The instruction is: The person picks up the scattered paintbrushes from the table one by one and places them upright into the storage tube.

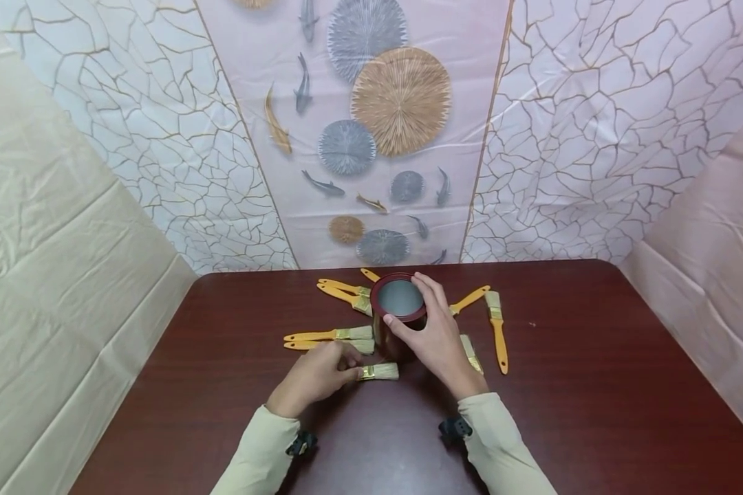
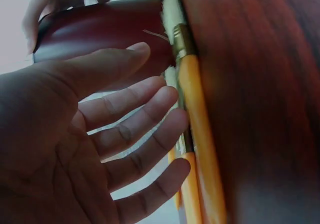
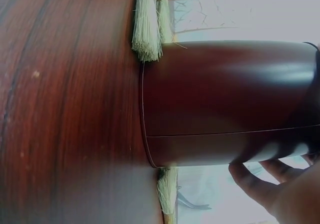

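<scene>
Front: bare, glossy dark-red wood-grained counter (image 1: 378,447), passable.
Centre: dark-red cylindrical container (image 3: 230,99) blocks the way.
Both sides: yellow-handled, pale-bristled brushes (image 1: 322,336) obstruct low passage.
Far right: open counter.

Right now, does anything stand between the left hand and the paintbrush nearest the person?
Nothing visible does. The left hand is right beside the nearest paintbrush; the canister stands beyond, not between them.
</scene>
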A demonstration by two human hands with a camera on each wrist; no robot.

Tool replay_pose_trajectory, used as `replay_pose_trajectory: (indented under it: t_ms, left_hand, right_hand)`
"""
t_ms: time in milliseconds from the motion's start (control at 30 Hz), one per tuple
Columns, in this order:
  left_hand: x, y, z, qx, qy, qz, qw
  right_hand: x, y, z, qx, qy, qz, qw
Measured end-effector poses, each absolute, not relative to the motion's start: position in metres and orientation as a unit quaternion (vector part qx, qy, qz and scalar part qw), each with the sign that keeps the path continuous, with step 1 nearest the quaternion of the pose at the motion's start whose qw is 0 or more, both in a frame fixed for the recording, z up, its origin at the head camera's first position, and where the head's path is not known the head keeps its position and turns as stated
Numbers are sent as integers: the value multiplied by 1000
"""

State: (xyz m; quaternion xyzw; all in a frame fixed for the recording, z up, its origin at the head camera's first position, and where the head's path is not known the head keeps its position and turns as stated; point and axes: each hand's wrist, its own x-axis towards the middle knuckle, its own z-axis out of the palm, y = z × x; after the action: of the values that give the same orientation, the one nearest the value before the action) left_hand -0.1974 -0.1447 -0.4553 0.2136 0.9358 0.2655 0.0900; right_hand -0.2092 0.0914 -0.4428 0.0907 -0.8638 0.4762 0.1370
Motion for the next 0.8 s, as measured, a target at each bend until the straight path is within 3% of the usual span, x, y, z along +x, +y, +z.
replay_pose_trajectory:
  t_ms: [800]
  left_hand:
    - [-191, -131, -467, 216, 932, 280, 78]
  right_hand:
    - [-208, 93, -444, 83, -866, 474, 137]
